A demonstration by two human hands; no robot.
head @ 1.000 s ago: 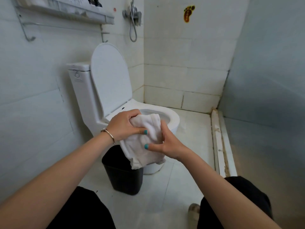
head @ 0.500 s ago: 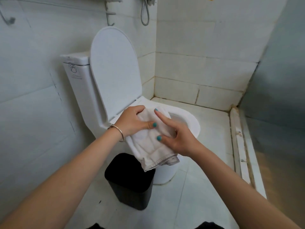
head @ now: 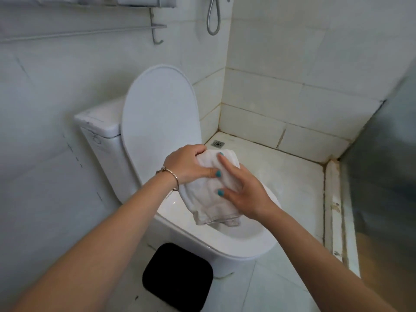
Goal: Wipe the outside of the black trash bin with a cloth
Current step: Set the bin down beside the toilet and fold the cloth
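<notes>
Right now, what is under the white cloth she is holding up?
Below the white cloth, gripped by the left hand and touched by the right hand, is the open toilet bowl. The cloth covers part of the bowl's inside.

We've got two bare forearms in view, no sleeves on either one. On our left hand [head: 184, 167] there's teal nail polish showing on the thumb, and a thin silver bangle [head: 171, 179] sits at that wrist with a little bead or charm on it. Our right hand [head: 245, 194] has the same teal polish, visible on the thumb and one fingertip. We can't make out any rings on either hand.
</notes>
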